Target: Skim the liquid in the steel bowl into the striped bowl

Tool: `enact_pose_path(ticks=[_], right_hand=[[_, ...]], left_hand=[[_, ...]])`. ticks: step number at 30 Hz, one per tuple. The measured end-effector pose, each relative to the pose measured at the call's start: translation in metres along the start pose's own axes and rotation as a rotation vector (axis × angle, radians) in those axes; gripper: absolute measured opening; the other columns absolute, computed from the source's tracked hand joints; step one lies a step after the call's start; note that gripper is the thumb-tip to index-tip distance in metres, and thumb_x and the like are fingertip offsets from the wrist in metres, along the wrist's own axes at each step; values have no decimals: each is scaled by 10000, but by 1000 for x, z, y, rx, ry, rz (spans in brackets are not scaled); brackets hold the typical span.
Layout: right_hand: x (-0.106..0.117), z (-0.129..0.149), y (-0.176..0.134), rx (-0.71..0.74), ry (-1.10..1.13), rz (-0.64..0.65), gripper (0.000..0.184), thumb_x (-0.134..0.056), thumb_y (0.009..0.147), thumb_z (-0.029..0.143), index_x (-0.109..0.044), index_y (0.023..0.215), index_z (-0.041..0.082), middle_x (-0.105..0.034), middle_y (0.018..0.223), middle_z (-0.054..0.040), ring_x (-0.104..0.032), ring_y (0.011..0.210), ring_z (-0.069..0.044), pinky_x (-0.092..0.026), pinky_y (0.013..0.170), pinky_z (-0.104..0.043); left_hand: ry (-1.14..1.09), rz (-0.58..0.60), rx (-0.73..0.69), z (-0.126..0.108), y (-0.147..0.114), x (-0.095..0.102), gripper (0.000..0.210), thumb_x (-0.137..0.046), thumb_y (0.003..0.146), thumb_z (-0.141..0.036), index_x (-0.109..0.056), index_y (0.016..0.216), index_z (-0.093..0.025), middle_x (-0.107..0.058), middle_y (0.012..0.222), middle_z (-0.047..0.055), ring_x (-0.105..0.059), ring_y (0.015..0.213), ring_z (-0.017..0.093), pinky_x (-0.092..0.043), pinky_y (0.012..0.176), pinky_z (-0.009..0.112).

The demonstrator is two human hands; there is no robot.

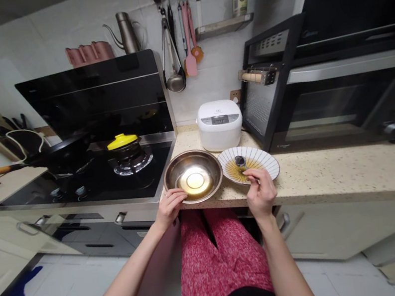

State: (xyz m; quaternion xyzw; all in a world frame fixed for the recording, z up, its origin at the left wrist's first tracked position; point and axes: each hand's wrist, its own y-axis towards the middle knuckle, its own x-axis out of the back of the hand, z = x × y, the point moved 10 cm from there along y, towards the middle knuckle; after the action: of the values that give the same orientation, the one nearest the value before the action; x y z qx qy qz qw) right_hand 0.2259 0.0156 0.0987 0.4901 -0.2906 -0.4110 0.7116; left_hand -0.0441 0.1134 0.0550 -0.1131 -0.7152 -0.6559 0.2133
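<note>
Some liquid [237,174] lay in plate [267,160]; we seemed midway | left hand [170,206] gripped 12-o'clock steel bowl [174,171] | right hand [261,192] pinched 1-o'clock spoon [239,161]

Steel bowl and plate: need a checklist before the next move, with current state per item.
1. Left grip on the steel bowl: ok, holding the near-left rim.
2. Right grip on the spoon: ok, spoon head over the striped plate.
3. Yellow liquid inside the plate's rim: ok, no spill visible on the countertop.
4. Bowl contents: cannot tell, yellow glow could be liquid or reflection.
5. Gap between bowl and plate: cannot tell, their edges meet in this view.
6. Rice cooker lid: ok, shut.
</note>
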Motion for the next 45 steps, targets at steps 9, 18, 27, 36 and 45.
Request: enact_pose_path(ticks=[9,18,27,36,45], right_hand=[[5,-5,-2,-44,9,-56,194,-473,1034,262,-653,970,229,-695,868,-44,-669,830,-188,-543,771,-343],[9,-17,-8,-143,38,-94,208,-499,1032,333,-664,958,230,-698,877,-51,-678,832,-199,-560,792,-369],[9,-20,-9,-179,36,-87,230,-494,1034,358,-657,938,226,-694,870,-51,-675,832,-197,-550,774,-360],[4,7,-14,-349,354,-203,192,-515,1030,336,-609,915,214,-642,859,-25,-616,684,-144,-526,650,-302],[-50,10,-36,-439,455,137,226,-509,1033,345,-656,913,223,-665,850,-16,-610,681,-137,-519,672,-288]], left_hand=[[-10,-8,-5,0,0,0,259,-489,1068,-205,-717,1183,-162,-790,994,108,-722,1031,222,-600,849,373],[-9,-8,-8,0,-1,0,248,-509,1062,-214,-719,1185,-165,-790,1000,107,-724,1025,227,-601,848,376],[1,-10,-1,0,0,0,253,-502,1062,-197,-726,1177,-169,-791,1001,103,-724,1027,222,-602,853,373],[-10,-3,1,1,0,0,259,-495,1066,-213,-719,1188,-174,-790,995,102,-723,1032,227,-594,854,378],[-6,6,-9,2,-2,-2,242,-503,1056,-173,-716,1173,-173,-789,1006,98,-719,1034,223,-597,845,376]])
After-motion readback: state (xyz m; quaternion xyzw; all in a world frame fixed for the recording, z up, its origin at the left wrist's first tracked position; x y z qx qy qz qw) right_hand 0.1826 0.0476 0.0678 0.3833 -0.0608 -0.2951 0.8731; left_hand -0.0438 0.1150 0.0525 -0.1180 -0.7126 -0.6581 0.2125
